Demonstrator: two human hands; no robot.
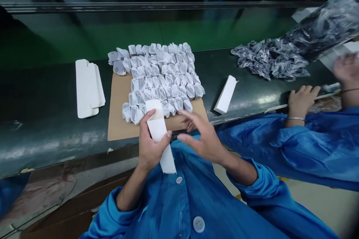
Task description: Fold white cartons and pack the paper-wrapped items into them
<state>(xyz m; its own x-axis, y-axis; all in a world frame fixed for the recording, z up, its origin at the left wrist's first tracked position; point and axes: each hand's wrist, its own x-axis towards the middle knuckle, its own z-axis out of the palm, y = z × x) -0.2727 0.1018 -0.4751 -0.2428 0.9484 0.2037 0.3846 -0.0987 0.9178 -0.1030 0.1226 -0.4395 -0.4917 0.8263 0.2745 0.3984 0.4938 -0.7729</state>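
My left hand point(153, 143) is closed around a long white box point(157, 129), its far end flap standing up. To the right of that box, my right hand point(203, 138) hovers with thumb and fingers apart, holding nothing. Just beyond both hands lie several rows of small pieces wrapped in white film point(165, 71), set on a flat sheet of brown cardboard point(120, 119). Farther right on the bench, a second long white box point(226, 95) lies on its side.
Flattened white cartons point(88, 87) are stacked at the left of the dark green bench point(47, 115). Clear-bagged dark items point(272, 58) are piled at the right. A co-worker's hands point(303, 101) and blue sleeves are at the right edge.
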